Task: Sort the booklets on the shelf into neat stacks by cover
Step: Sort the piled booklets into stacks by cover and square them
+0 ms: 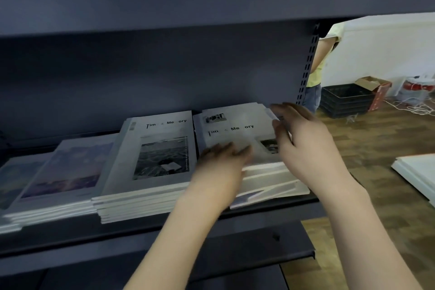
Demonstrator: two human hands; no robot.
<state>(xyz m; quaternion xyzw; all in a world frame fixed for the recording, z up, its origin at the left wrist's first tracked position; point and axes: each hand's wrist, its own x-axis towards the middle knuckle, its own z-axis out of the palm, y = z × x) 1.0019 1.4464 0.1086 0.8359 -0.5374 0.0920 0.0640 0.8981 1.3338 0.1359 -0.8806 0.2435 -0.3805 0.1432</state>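
Several stacks of booklets lie on a dark grey shelf (141, 231). At the right is a messy pile of white booklets (237, 125) with small photos on the cover. My left hand (221, 167) rests flat on its near left part, fingers spread. My right hand (303, 141) touches the pile's right edge, fingers loosely bent; motion blur hides whether it grips a cover. Left of it is a neat stack with a sea photo cover (153, 158). Farther left lie stacks with purple landscape covers (68, 172).
The shelf above (211, 2) overhangs the booklets. A person in a yellow shirt (317, 70) stands behind the shelf's right post. On the wooden floor are a black crate (346, 99), a cardboard box (376, 92) and white boards (419, 172).
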